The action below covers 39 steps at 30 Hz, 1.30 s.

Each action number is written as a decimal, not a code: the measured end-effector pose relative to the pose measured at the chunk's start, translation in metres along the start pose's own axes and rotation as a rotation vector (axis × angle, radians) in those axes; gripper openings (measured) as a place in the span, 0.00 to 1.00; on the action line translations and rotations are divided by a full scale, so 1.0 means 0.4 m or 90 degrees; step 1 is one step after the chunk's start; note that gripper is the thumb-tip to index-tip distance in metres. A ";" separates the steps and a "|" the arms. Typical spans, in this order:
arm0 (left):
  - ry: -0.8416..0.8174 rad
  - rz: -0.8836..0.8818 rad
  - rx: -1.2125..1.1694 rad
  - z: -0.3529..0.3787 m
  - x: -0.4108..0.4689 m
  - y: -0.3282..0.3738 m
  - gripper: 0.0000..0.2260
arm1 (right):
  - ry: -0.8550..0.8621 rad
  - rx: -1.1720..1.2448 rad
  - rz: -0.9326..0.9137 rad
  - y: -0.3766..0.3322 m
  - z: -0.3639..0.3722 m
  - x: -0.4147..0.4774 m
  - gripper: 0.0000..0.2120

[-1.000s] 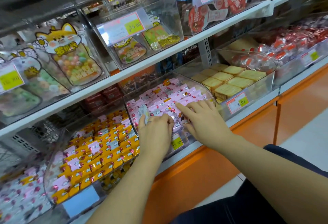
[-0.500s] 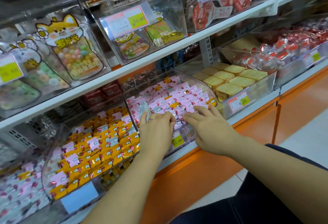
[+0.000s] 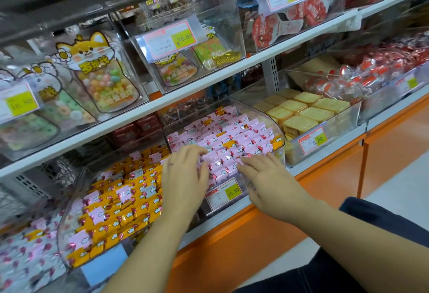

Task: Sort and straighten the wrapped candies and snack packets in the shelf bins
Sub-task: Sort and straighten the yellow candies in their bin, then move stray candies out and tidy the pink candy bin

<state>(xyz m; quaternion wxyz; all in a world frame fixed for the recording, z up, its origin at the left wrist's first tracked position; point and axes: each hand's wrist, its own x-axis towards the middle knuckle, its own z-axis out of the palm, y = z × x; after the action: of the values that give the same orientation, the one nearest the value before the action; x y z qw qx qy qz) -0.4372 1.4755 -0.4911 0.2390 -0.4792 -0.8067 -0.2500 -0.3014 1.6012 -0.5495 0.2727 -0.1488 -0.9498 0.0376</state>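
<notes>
A clear bin (image 3: 279,153) on the lower shelf holds rows of pink wrapped candies (image 3: 234,130), with a few orange ones mixed in. My left hand (image 3: 183,176) is at the bin's front left, fingers curled over the front row. A pale packet (image 3: 191,145) peeks out above its knuckles, apparently pinched. My right hand (image 3: 267,176) lies flat on the front right rows, fingers straight and spread toward the left. To the left, another clear bin (image 3: 67,218) holds orange wrapped candies (image 3: 130,199) with some pink ones among them.
A yellow price tag (image 3: 224,191) hangs on the pink bin's front, between my wrists. On the right stand a bin of yellow biscuit packs (image 3: 301,116) and one of red-wrapped sweets (image 3: 371,72). The upper shelf (image 3: 255,60) overhangs with bagged-candy bins. An orange cabinet (image 3: 325,199) is below.
My right hand has slid back from the middle rows to the front right of the pink bin. My left hand stays at the front left, still with the pale packet.
</notes>
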 end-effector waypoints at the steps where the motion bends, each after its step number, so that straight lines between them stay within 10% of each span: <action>1: 0.001 -0.011 0.028 -0.005 -0.004 -0.017 0.11 | 0.020 0.024 -0.002 -0.009 -0.004 0.004 0.20; 7: -0.185 -0.110 0.182 -0.005 -0.021 -0.052 0.27 | 0.059 0.127 0.000 -0.032 -0.016 0.012 0.13; 17: 0.020 -0.140 -0.097 -0.059 -0.037 -0.063 0.15 | 0.034 0.241 0.063 -0.027 -0.047 -0.020 0.12; 26: -0.022 -0.127 -0.296 -0.224 -0.140 -0.143 0.14 | 0.118 0.341 -0.029 -0.227 -0.038 0.074 0.15; 39: 0.098 -0.390 -0.504 -0.346 -0.270 -0.409 0.08 | 0.027 0.329 -0.185 -0.530 0.062 0.233 0.18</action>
<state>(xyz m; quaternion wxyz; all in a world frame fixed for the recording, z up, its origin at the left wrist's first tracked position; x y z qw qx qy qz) -0.5172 1.2493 -0.4817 0.0132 -0.2544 -0.7337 -0.6300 -0.4453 1.4276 -0.4911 0.3237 0.0622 -0.9142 0.2358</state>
